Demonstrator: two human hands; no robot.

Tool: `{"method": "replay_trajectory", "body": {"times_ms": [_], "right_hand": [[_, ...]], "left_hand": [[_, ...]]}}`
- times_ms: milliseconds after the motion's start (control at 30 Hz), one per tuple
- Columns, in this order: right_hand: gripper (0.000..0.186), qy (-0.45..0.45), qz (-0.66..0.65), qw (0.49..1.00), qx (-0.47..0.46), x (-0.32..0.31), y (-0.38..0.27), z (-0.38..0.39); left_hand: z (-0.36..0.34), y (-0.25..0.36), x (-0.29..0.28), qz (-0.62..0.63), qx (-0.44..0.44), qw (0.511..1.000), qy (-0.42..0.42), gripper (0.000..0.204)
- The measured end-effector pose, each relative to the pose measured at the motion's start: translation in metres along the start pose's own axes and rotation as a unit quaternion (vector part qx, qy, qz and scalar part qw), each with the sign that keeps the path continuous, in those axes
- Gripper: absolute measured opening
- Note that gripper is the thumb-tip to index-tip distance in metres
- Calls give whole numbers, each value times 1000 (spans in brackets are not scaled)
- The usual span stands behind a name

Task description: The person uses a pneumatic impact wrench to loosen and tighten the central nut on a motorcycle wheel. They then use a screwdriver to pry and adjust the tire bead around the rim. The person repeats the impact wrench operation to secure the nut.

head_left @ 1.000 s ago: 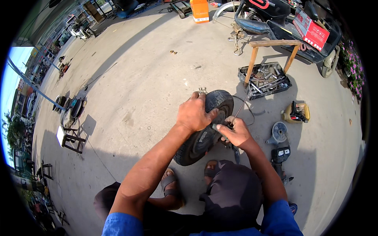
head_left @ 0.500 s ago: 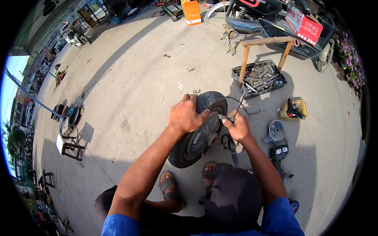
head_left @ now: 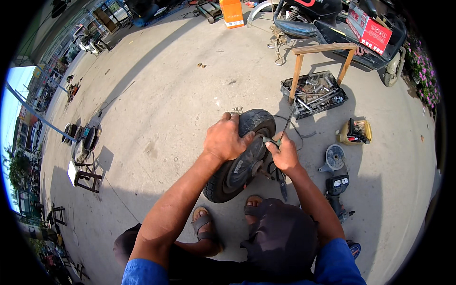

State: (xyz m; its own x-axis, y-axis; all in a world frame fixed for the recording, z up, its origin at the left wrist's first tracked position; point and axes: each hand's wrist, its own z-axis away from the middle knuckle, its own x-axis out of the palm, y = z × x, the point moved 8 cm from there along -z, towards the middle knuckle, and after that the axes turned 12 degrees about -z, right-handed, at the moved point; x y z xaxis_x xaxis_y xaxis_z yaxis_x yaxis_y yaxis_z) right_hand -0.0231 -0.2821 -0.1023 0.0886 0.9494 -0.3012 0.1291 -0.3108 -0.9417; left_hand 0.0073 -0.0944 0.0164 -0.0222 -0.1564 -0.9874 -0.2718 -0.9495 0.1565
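The left hand (head_left: 223, 140) is clamped on the tyre of a small wheel (head_left: 240, 159) standing on the ground before the sandalled feet. The right hand (head_left: 284, 154), at the wheel's three o'clock, grips a thin lever (head_left: 286, 124). If the lever slips, it could strike the knuckles, or the wheel could roll away.
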Motion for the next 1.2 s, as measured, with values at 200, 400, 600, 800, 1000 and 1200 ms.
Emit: {"method": "replay_trajectory", "body": {"times_ms": [200,400,600,800,1000,1200], "right_hand": [[46,-27,-14,998,57,-6,0,-3],[48,106,-10,990,-90,-59,-82,-36],[45,149,54,979,-131,-73,-81,-69],[58,147,-92,983,56,-84,-24,-88],[58,143,-106,982,59,-72,-34,-81],[51,180,-179,954,160,-81,9,-83]], "left_hand": [[1,4,-1,-6,2,1000,9,60],[5,10,1,-10,1,1000,-1,62],[10,20,-5,4,12,1000,-4,62],[16,22,-4,28,32,999,2,60],[25,10,-6,36,33,999,9,59],[24,18,-5,32,27,999,2,59]]}}
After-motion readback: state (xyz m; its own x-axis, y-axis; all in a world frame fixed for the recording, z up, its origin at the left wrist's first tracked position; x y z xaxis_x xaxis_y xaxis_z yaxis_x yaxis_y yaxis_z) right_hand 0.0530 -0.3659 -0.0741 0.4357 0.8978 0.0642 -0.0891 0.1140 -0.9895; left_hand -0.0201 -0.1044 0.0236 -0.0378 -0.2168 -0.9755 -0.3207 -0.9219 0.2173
